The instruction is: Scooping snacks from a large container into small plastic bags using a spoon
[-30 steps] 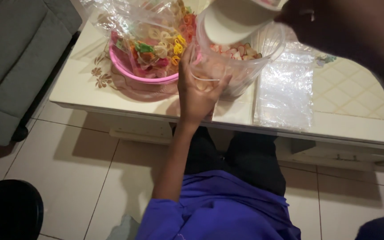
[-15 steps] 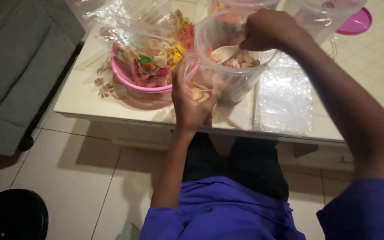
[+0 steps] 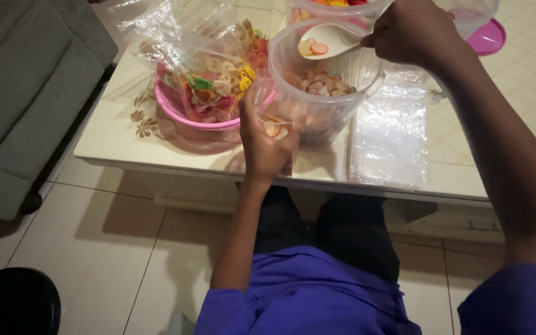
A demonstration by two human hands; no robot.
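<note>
Over the clear tub (image 3: 324,93), right hand (image 3: 414,31) grips a white scoop (image 3: 327,40) — left hand (image 3: 268,142) pinches a crinkly, seemingly plastic bag (image 3: 274,115).

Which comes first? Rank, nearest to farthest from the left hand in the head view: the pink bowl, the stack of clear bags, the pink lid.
1. Pink bowl, just left of the left hand.
2. Stack of clear bags, flat on the table to its right.
3. Pink lid, far right corner.
</note>
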